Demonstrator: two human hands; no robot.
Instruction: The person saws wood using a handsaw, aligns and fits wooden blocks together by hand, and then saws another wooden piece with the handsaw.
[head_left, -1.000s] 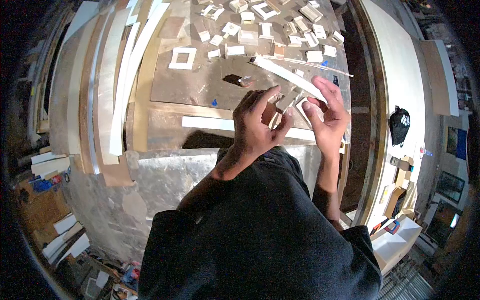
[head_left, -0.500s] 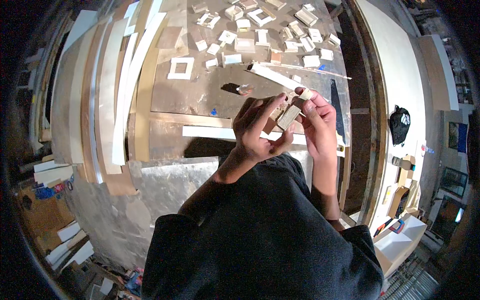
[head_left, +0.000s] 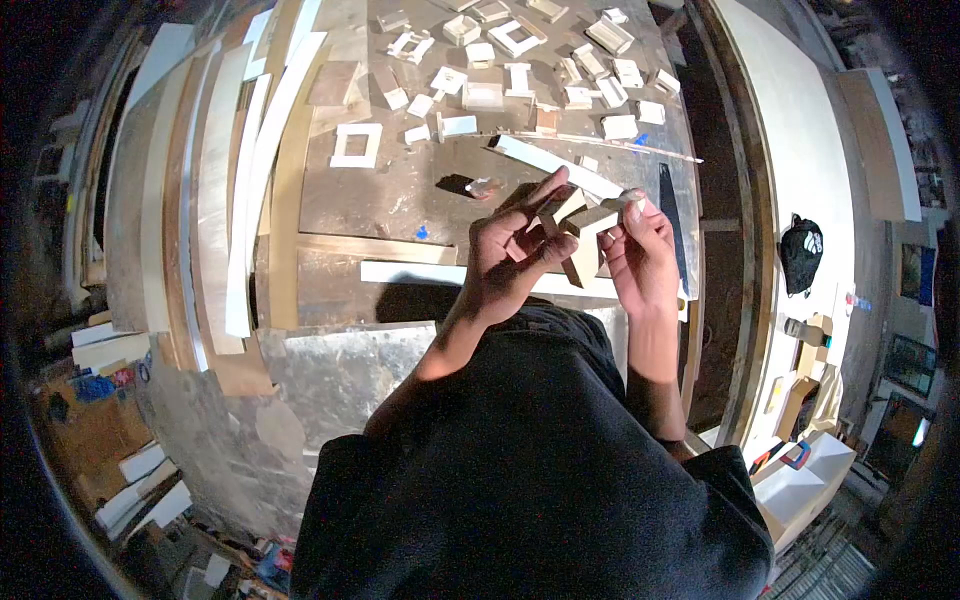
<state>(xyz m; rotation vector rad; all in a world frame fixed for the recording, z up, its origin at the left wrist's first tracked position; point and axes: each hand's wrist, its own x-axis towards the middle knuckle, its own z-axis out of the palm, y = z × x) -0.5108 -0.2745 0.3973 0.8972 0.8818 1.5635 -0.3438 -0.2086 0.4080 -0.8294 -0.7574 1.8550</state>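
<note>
Above the near side of the worktable, both of my hands grip a small wooden assembly (head_left: 592,220) made of short, joined pale pieces. My left hand (head_left: 510,250) has its thumb and fingers closed around the assembly's left side. At the right end, my right hand (head_left: 642,255) pinches the wood between thumb and fingertips. Fingers cover part of the assembly, so its full shape is hidden. Just behind the hands, a long pale wood strip (head_left: 545,160) lies slanted on the table. A white strip (head_left: 410,272) lies below my left hand.
Several small wooden frames and blocks, including a square frame (head_left: 355,146), are scattered over the worktable (head_left: 400,200). Long boards (head_left: 215,180) lie along the left. On the right, a pale panel (head_left: 775,130) carries a black cap-like item (head_left: 800,255); a white box (head_left: 805,480) sits lower right.
The wooden assembly has turned in my hands, from a slanted block to showing crossing pieces. My right hand has shifted slightly right and down, while my left has changed its hold.
</note>
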